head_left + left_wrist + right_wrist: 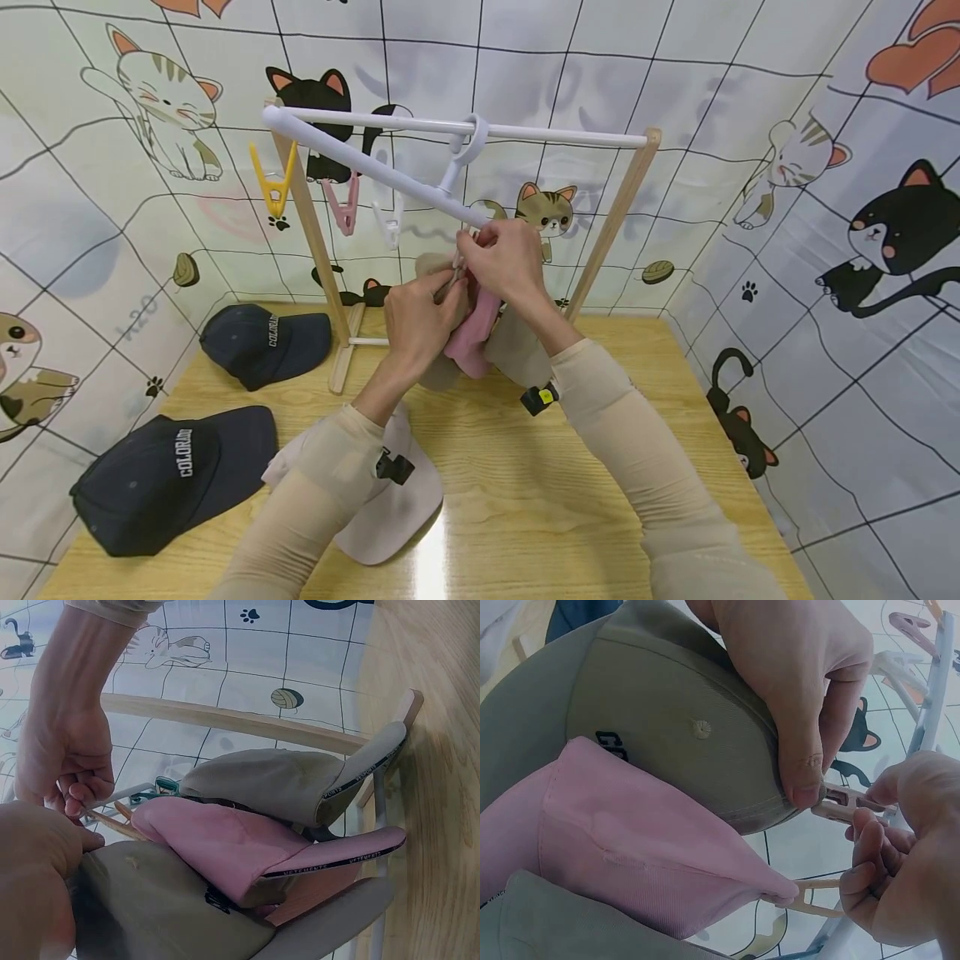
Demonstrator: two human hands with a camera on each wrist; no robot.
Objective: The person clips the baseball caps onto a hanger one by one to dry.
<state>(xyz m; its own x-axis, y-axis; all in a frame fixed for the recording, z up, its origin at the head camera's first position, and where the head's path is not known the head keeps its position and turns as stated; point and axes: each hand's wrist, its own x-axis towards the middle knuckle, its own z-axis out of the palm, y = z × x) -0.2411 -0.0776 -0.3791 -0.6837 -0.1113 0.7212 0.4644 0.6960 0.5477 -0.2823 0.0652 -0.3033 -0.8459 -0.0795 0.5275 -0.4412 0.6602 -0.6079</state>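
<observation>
My left hand [422, 321] pinches the edge of a grey-green cap [682, 727] between thumb and fingers. My right hand [510, 258] pinches a pale pinkish clothespin [838, 804], whose front end meets that cap's edge beside my left thumb. Right next to it a pink cap [225, 840] hangs by its edge from a light-orange clothespin [810, 898]. Beyond the pink one is another grey-green cap [262, 780], near a green clip [161, 787]. Above both hands runs a pale lavender hanger [375, 171], its ring round the rack's white bar.
Yellow [273, 183], pink [343, 204] and white clothespins [390, 221] hang from the hanger's left part. A wooden-legged rack [611, 225] stands on the table [555, 500]. Two dark COLORADO caps [262, 342] lie at left, and a pale cap [397, 508] lies under my left forearm.
</observation>
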